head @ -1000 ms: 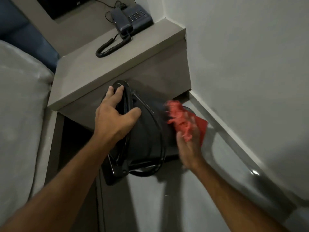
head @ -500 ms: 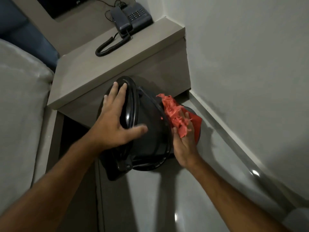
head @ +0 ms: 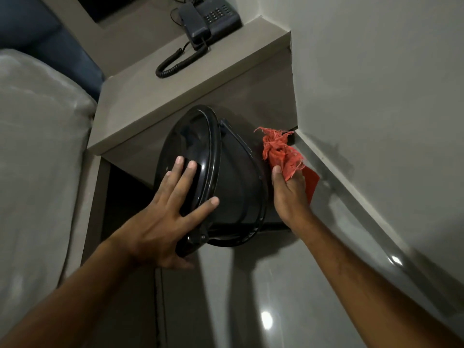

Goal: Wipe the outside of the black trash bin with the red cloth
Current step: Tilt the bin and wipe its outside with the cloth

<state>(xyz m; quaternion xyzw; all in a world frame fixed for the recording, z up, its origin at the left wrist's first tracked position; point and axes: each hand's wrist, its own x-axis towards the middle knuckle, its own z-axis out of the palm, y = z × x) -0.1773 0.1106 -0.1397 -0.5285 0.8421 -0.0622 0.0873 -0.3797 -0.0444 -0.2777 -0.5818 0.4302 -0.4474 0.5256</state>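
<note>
The black trash bin (head: 233,187) is tilted on its side on the floor in front of the bedside shelf, its lid facing left toward me. My left hand (head: 165,217) lies flat on the lid with fingers spread, steadying it. My right hand (head: 288,194) grips the frayed red cloth (head: 280,153) against the bin's right outer wall. The bin's far side is hidden.
A grey shelf (head: 175,96) carries a dark corded telephone (head: 208,18). A bed with pale covers (head: 37,159) fills the left. A white wall (head: 376,96) with a skirting board runs along the right. Glossy floor (head: 251,297) lies below.
My left hand has gone from gripping the lid's rim to lying flat on the lid. The right hand with the cloth moved up along the bin's right side.
</note>
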